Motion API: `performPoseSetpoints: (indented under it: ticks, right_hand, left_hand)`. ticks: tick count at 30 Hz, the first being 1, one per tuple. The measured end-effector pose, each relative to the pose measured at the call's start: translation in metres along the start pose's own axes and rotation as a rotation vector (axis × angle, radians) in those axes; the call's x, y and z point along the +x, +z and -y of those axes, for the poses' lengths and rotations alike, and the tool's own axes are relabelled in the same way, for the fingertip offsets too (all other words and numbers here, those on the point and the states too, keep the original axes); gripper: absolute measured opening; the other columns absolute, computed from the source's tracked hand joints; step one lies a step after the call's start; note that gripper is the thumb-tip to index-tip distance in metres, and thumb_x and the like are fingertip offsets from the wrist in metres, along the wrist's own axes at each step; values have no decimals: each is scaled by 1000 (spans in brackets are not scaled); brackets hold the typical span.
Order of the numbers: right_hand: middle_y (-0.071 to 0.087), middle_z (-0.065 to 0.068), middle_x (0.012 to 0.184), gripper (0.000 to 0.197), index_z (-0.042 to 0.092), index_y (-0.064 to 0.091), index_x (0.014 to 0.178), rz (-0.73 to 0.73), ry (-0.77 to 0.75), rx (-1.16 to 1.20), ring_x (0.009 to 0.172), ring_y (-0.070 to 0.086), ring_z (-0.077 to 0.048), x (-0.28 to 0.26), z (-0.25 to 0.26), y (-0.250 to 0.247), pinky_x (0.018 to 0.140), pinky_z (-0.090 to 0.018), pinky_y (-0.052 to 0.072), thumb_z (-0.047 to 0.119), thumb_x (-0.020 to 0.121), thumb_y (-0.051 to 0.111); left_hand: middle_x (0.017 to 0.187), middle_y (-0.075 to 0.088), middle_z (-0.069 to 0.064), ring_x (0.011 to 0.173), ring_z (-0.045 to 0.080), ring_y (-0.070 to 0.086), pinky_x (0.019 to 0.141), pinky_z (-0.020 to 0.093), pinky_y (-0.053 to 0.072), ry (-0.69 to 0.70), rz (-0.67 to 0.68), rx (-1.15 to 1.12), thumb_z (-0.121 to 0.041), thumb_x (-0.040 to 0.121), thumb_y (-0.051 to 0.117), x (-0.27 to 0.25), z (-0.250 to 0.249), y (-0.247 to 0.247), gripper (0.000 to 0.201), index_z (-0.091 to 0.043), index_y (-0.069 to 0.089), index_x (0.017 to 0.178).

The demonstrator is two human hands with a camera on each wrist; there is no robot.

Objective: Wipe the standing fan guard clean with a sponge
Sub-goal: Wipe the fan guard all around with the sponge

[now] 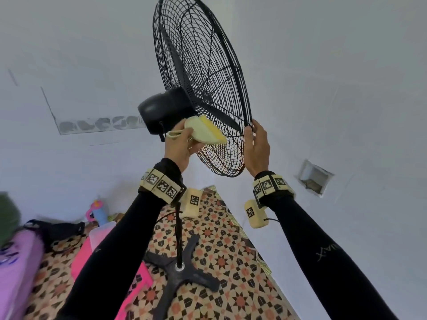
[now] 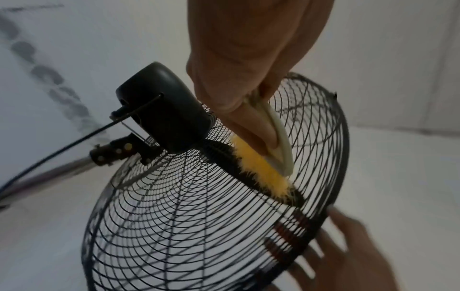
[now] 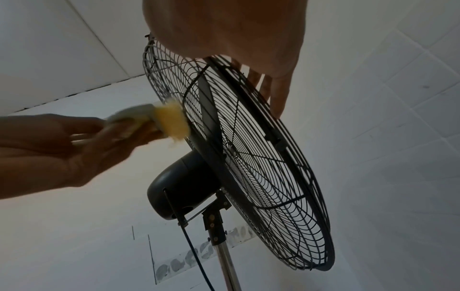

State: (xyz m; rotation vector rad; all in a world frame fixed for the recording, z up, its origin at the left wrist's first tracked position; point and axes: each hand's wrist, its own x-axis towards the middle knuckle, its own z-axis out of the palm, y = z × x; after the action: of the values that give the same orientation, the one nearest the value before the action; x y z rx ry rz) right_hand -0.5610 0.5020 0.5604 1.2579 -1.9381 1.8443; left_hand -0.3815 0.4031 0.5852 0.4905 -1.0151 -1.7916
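The sponge (image 1: 206, 131) is in the left hand (image 1: 182, 144) and touches the rear side of the fan guard (image 1: 203, 84), just beside the motor housing (image 1: 161, 109). The right hand (image 1: 257, 146) is at the guard's rim, opposite the left hand. Below both hands, the pole (image 1: 178, 236) goes down to the base (image 1: 182, 273) on the floor.

The fan guard (image 1: 208, 72) was black wire, and the motor housing (image 1: 161, 109) behind it black too. The sponge (image 1: 205, 132) was pale cream with a bright yellow face. Both sleeves (image 1: 120, 250) were black, and the wristbands (image 1: 159, 184) cream with black-and-white square codes. The floor (image 1: 231, 262) carried a star pattern in orange, black and cream. The wall (image 1: 335, 77) was pale grey-white. The fan's base (image 1: 184, 273) was dark grey. A pink box (image 1: 83, 255) lay beside a purple bag (image 1: 18, 262).
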Motion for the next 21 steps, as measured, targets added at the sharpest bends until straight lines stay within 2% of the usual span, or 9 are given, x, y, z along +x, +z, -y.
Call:
performPoseSetpoints:
  ticks: [2, 4, 6, 9, 10, 12, 14, 17, 21]
  right_hand:
    - [53, -6, 141, 58, 19, 48, 147, 40, -20, -4, 120, 58, -16, 2, -2, -4, 105, -43, 49, 54, 102, 38]
    - [55, -5, 139, 56, 20, 51, 144, 61, -39, 17, 116, 59, -13, 2, -1, -7, 102, -39, 51, 54, 101, 41]
    - [57, -4, 136, 53, 19, 53, 141, 61, -32, 40, 113, 59, -11, 1, 0, -9, 100, -37, 52, 53, 101, 43]
    - [60, -4, 131, 48, 18, 54, 134, 79, 5, 96, 110, 61, -11, 1, 4, -12, 92, -29, 52, 50, 100, 48]
    - [61, -3, 129, 48, 17, 54, 132, 95, 10, 114, 110, 61, -12, 2, 5, -13, 89, -26, 51, 51, 99, 50]
    - [61, -2, 128, 46, 17, 54, 131, 125, 17, 127, 110, 62, -14, 6, 4, -17, 88, -24, 49, 50, 99, 52]
    - [60, -2, 129, 42, 14, 53, 132, 154, 35, 128, 109, 61, -14, 10, 1, -20, 89, -25, 49, 44, 103, 54]
    - [60, -2, 128, 46, 14, 52, 132, 193, 28, 124, 111, 63, -18, 12, -2, -22, 90, -29, 52, 48, 101, 55]
    - [60, 0, 129, 47, 18, 52, 129, 232, 13, 116, 111, 63, -18, 9, 0, -24, 88, -26, 52, 54, 99, 57]
  left_hand:
    - [126, 60, 8, 108, 33, 67, 78, 39, 64, 23, -18, -76, -2, 104, 50, -6, -4, -5, 47, -21, 48, 147]
    - [135, 56, 13, 111, 38, 66, 70, 37, 65, 8, -41, -7, -1, 103, 50, -13, 11, -11, 45, -21, 51, 143]
    - [141, 53, 21, 107, 39, 68, 63, 30, 63, -74, -47, 131, -2, 104, 48, -24, 37, -13, 32, -13, 58, 132]
    - [137, 58, 26, 104, 39, 70, 64, 31, 64, -176, -56, 164, -3, 105, 48, -37, 60, 2, 15, -10, 59, 111]
    - [135, 59, 26, 107, 40, 69, 68, 33, 65, -168, -52, 145, -5, 105, 49, -39, 58, 10, 11, -10, 58, 108]
    - [132, 62, 26, 109, 38, 70, 73, 34, 65, -112, -28, 99, -10, 105, 50, -39, 42, 24, 10, -8, 56, 113]
    - [126, 65, 23, 103, 33, 72, 70, 30, 64, -43, -5, 21, -12, 106, 50, -41, 15, 33, 12, -6, 55, 116]
    - [118, 64, 15, 95, 27, 72, 62, 26, 62, 53, -35, -38, -7, 106, 49, -44, -14, 39, 8, -10, 56, 103]
    - [123, 64, 20, 102, 33, 71, 68, 33, 65, 29, -115, 94, -9, 106, 50, -45, 14, 20, 9, -12, 57, 101]
